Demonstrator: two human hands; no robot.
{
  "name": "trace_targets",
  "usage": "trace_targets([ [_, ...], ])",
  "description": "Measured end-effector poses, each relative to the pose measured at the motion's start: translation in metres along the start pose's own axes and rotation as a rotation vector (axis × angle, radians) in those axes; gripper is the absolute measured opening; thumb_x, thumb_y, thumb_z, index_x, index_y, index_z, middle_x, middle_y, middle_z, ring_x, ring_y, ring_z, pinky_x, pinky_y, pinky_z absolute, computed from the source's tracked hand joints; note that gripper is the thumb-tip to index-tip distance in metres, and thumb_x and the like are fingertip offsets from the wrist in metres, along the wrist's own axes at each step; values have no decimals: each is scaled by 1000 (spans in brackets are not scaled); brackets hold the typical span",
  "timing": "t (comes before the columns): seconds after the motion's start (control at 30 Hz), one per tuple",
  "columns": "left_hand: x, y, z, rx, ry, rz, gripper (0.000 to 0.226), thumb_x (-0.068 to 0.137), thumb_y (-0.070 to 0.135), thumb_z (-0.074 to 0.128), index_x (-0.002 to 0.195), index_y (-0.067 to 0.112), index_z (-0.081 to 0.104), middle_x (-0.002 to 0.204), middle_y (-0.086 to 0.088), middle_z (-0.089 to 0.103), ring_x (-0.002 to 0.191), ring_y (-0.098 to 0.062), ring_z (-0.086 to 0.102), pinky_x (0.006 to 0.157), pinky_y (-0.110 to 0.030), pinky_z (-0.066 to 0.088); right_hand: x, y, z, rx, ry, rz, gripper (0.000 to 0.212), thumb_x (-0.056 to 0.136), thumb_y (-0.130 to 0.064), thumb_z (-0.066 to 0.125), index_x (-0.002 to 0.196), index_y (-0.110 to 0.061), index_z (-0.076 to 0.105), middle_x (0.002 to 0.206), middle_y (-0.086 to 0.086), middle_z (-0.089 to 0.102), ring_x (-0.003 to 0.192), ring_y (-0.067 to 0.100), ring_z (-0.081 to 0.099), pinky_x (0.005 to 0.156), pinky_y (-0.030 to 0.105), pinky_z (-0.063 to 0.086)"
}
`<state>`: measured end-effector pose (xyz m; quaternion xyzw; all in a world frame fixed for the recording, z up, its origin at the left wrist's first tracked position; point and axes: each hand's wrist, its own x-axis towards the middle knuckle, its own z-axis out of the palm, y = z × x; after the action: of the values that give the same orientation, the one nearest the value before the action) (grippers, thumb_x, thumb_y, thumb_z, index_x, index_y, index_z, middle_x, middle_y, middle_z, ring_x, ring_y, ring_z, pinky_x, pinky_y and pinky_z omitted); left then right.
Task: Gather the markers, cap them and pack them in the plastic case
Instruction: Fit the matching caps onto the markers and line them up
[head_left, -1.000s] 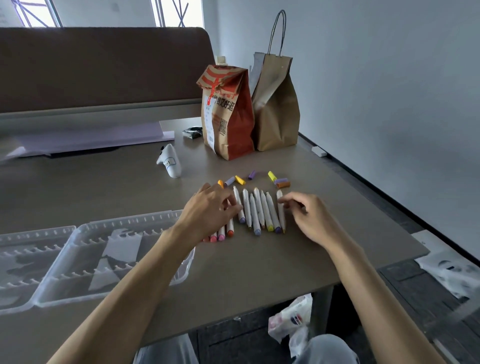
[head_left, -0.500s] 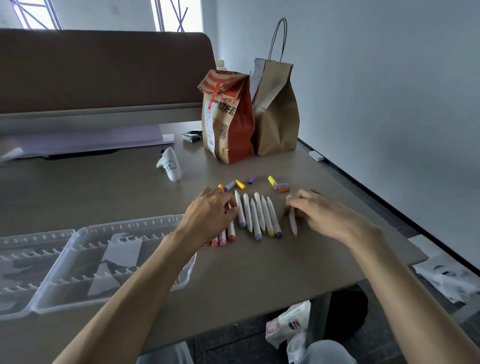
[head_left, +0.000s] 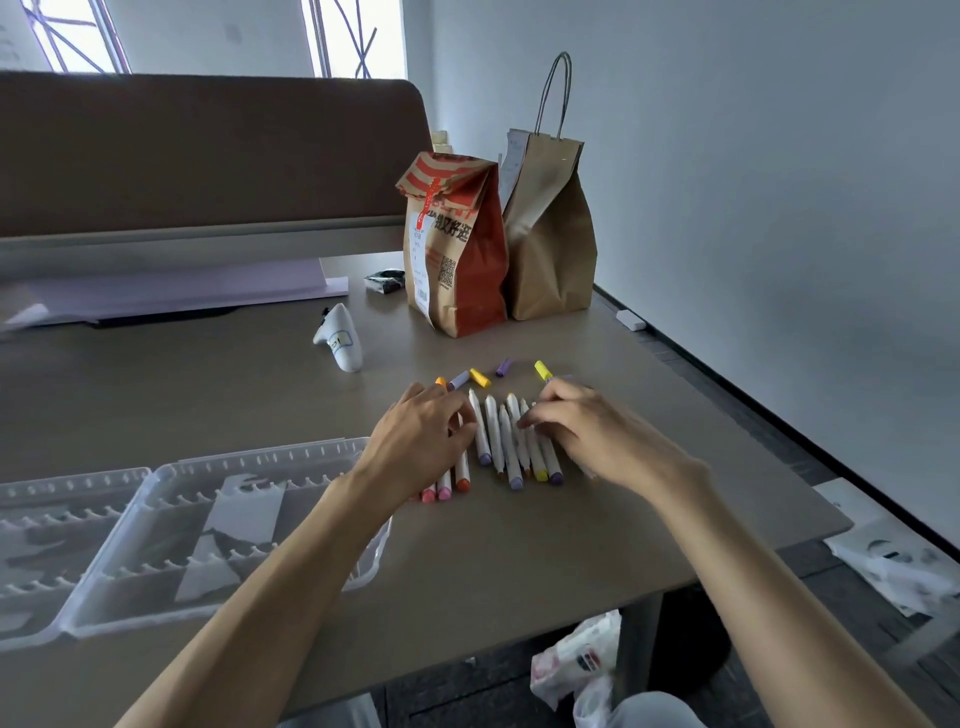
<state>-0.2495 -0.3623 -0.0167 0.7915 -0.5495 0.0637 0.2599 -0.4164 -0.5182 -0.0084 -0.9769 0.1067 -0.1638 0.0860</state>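
Several white markers (head_left: 500, 439) with coloured ends lie side by side on the brown table (head_left: 467, 561). My left hand (head_left: 421, 436) rests on the left markers, its bent fingers covering their upper halves; pink and orange ends stick out below it. Over the right end of the row, my right hand (head_left: 587, 431) touches the markers with its fingertips and hides the outermost ones. Loose caps lie just behind: lilac (head_left: 458, 380), yellow (head_left: 480, 378), purple (head_left: 503, 367) and a second yellow (head_left: 543, 370). The clear plastic case (head_left: 171, 525) lies open at the left.
Two paper bags stand at the back, one red-printed (head_left: 457, 254) and one plain brown (head_left: 550, 234). A white controller (head_left: 340, 338) lies behind the caps. The table's right edge (head_left: 727, 415) runs close to my right hand. Plastic bags (head_left: 576, 665) lie on the floor below.
My right hand drew one marker out to the right, then moved back left over the row's right end. My left hand stayed on the left markers.
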Motion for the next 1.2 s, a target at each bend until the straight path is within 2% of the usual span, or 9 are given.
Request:
trace_targets([
  [0.3,0,0,1,-11,10,22,17,93,26,55,103,18,66,101,0,61,98,-21,47,81,-38,45,19,-17,-15,-190,-109,-115,41,89,9,47,108,-20,69,113,-4,52,90,21,55,75,36,45],
  [0.53,0,-1,0,-28,17,9,16,93,23,56,102,21,69,99,3,62,97,-19,49,79,-35,45,27,-27,-20,-386,-180,-211,27,82,11,49,91,-10,64,103,5,51,91,22,52,68,34,35],
  [0.67,1,-1,-2,-48,15,-10,18,93,23,55,99,21,72,96,1,63,97,-20,50,79,-37,47,28,-26,-17,-388,-181,-219,34,81,10,51,101,-12,65,106,5,49,96,23,52,72,40,46],
  [0.77,1,-1,-2,-55,7,-24,18,93,23,55,97,19,73,95,-1,64,98,-23,50,78,-36,46,25,-18,-14,-378,-156,-224,41,81,11,52,110,-16,61,115,2,45,96,21,54,74,38,49],
  [0.83,1,-1,-3,-47,20,-35,19,92,22,56,101,20,73,99,1,65,101,-21,49,77,-33,45,24,-9,-11,-329,-127,-223,45,82,12,53,114,-19,58,118,-1,44,94,16,53,71,31,45],
  [0.9,2,-1,-4,-50,35,-53,20,91,20,56,104,22,72,100,3,65,101,-19,48,74,-29,41,26,-1,-9,-216,-73,-208,44,85,11,55,112,-25,55,115,-7,45,92,7,50,72,26,43],
  [1.0,1,-1,-6,-42,35,-66,18,91,21,55,97,22,72,98,5,65,100,-18,48,72,-28,40,26,7,-12,252,127,-93,20,94,-5,60,100,-22,52,101,-15,53,93,-2,57,79,21,50],
  [1.1,0,-2,-5,-34,29,-68,16,91,22,56,95,21,71,98,5,65,100,-18,48,73,-30,44,22,4,-18,759,375,91,4,98,-9,54,100,-11,53,102,0,67,95,12,67,76,23,55],
  [1.2,-1,-3,-4,-21,24,-71,16,91,23,56,94,20,71,98,4,66,100,-19,48,74,-31,45,21,-1,-19,1084,519,320,7,99,-8,54,105,-5,55,95,9,72,76,15,71,60,19,52],
])
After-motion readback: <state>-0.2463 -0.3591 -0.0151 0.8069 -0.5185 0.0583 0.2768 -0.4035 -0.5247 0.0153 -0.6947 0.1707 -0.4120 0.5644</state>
